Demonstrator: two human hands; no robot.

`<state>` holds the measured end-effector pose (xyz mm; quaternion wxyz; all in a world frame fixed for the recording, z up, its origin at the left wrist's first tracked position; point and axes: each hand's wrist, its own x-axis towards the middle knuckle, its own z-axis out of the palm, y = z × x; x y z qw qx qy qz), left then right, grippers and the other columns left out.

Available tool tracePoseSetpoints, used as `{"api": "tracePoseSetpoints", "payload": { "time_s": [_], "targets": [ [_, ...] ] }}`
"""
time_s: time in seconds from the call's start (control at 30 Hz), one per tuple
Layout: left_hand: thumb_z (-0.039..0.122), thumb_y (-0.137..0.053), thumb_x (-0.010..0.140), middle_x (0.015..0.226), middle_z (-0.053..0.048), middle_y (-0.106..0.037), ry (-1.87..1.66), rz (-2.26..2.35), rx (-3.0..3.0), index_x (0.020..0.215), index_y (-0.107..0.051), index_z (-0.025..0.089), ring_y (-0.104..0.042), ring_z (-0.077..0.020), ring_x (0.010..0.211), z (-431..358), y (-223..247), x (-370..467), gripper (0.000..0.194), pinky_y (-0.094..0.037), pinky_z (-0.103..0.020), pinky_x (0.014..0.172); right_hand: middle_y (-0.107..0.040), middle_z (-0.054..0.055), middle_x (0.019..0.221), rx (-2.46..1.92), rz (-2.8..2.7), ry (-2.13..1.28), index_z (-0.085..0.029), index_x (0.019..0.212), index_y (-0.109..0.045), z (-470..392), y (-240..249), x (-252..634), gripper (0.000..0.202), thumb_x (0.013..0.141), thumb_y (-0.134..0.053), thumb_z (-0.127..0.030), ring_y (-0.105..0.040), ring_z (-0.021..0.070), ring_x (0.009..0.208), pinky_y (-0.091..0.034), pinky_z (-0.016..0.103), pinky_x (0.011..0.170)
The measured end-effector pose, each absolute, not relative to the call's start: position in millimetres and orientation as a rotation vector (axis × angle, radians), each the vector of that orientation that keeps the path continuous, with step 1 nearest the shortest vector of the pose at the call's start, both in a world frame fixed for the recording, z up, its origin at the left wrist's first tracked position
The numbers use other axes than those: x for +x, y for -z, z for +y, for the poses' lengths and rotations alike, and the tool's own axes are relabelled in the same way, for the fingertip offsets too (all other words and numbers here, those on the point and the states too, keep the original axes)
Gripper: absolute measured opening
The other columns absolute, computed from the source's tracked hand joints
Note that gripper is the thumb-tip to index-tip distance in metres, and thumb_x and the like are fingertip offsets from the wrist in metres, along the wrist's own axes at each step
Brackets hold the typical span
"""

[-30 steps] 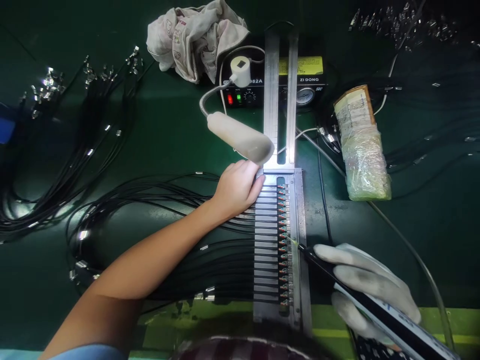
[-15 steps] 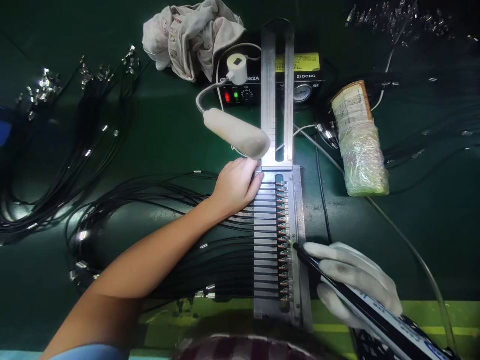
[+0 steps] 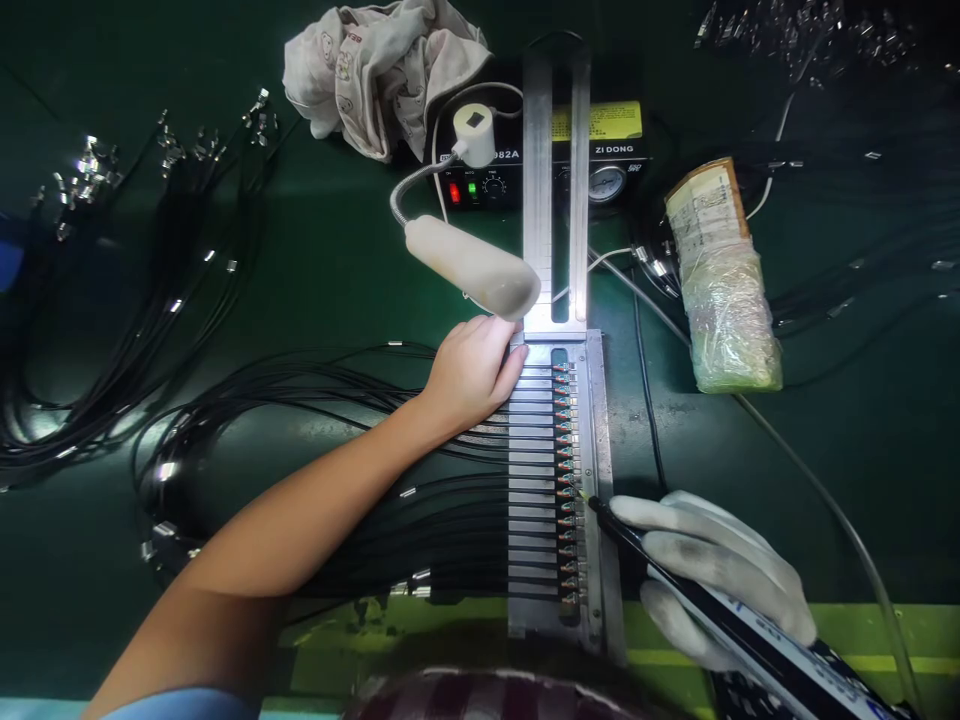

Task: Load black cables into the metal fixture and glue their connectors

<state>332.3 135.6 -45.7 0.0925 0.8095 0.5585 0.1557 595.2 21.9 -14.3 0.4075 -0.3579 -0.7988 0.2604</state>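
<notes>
A long slotted metal jig point(image 3: 531, 520) lies in front of me, with black cables point(image 3: 450, 515) laid across it side by side. Their bared ends, each with a small connector point(image 3: 564, 450), form a column along its right side. My bare left hand point(image 3: 471, 372) grips the jig's upper left edge, thumb on top; some fingertips are hidden beneath the lamp head. In a white glove, my right hand point(image 3: 716, 565) is closed around a black pen-shaped tool point(image 3: 694, 595) with a white label. Its thin yellowish tip is at the connectors around the middle of the column.
A white gooseneck lamp point(image 3: 472, 268) hangs over the jig's top end. Behind stands a black control box point(image 3: 487, 185) with a gauge, and a crumpled cloth point(image 3: 382, 75). A plastic-wrapped block point(image 3: 727, 300) lies right. Bundled cables point(image 3: 90, 400) lie left; a hose point(image 3: 817, 490) runs along the right.
My right hand and the pen-shaped tool have shifted slightly down and to the right, moving the tip a little lower along the column. My left hand stays in place.
</notes>
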Motion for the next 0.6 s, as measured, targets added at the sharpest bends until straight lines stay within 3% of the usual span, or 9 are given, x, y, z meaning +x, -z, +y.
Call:
{"api": "tracePoseSetpoints", "payload": {
  "time_s": [0.6],
  "targets": [
    [0.029,-0.043,0.094,0.084,-0.008,-0.065,-0.455,1.656,2.400,0.105,-0.057,0.015,-0.060,-0.0230,0.080,135.5,44.3,332.7,0.022,-0.043,-0.035,0.073,-0.073,0.013,0.107,-0.929,-2.007,-0.649,-0.019,0.103,-0.063,21.9,15.5,595.8,0.019,0.085,-0.063,-0.012,-0.073,0.0231,0.088,-0.062,0.036,0.076]
  ]
}}
